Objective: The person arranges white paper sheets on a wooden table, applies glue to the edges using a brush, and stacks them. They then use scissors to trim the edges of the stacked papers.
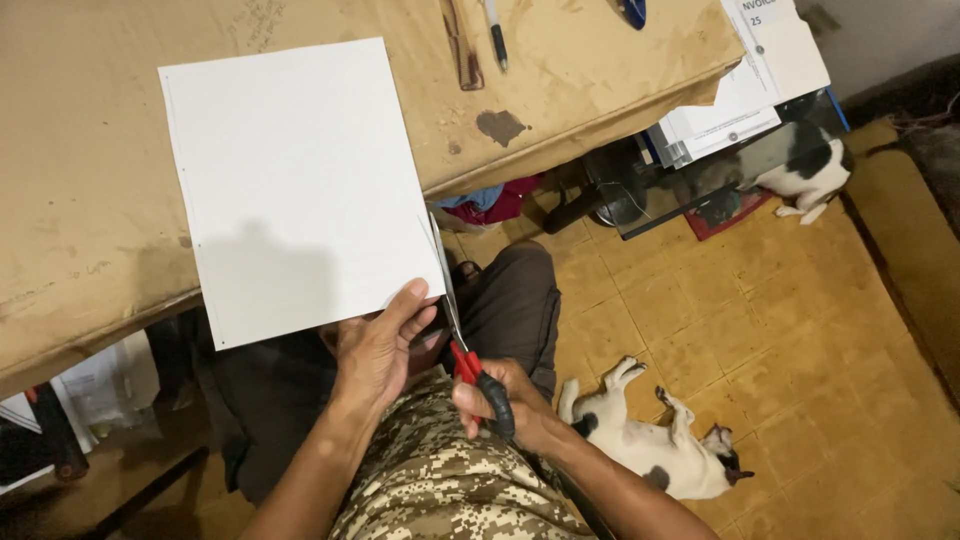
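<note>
Paper (300, 185) — a white sheet — lies partly on the brown tabletop (90, 200), its near edge sticking out past the tabletop's rim toward the person. The left hand (378, 350) pinches the sheet's near right corner, thumb on top and fingers underneath. Just right of that hand, the right hand (505, 405) is closed around the black and red handles of a pair of scissors (462, 345); the blades point away from the person and run along the sheet's right edge, where a thin strip looks partly cut away from the sheet. Whether the blades are parted or together cannot be told.

Beyond the hands, at the far side of the tabletop, lie a pen (496, 35) and a dark narrow tool (463, 48), with a stack of white papers (745, 90) further right. Below the right hand, on the tiled floor (800, 330), a white and black cat (650, 440) lies stretched out — a second one (800, 165) rests well beyond it.
</note>
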